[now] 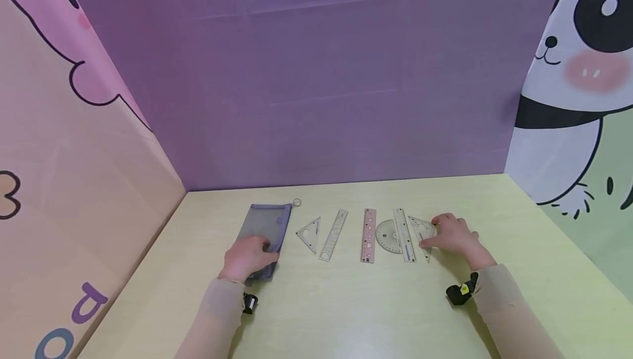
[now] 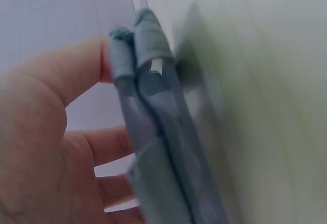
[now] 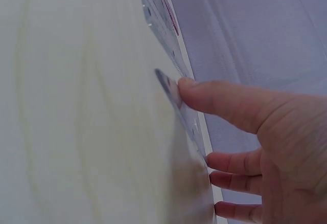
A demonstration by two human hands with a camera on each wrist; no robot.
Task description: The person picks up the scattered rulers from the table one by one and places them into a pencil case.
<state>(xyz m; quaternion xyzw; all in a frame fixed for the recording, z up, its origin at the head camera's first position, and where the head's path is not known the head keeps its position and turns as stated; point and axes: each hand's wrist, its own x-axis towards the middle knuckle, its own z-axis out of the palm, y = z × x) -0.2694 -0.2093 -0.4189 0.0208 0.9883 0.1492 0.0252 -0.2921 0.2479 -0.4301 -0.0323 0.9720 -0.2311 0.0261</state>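
Observation:
My left hand (image 1: 249, 257) rests on the lower part of a grey-blue mesh zip pouch (image 1: 264, 217), thumb by its right edge. In the left wrist view, thumb and fingers lie along one face of the pouch (image 2: 163, 106), whose folded end faces the camera. Over at the right, my right hand (image 1: 455, 236) holds a clear set square (image 1: 422, 228) between thumb and fingertips, one at each edge. Beside that set square lie a clear ruler (image 1: 404, 235), a round protractor (image 1: 386, 236) and a pink ruler (image 1: 368, 235).
Between pouch and pink ruler lie a smaller set square (image 1: 310, 235) and another clear ruler (image 1: 333, 235). A metal ring (image 1: 296, 202) hangs off the pouch's top corner. The pale tabletop (image 1: 346, 315) meets a purple backdrop (image 1: 346, 100), with printed side panels left and right.

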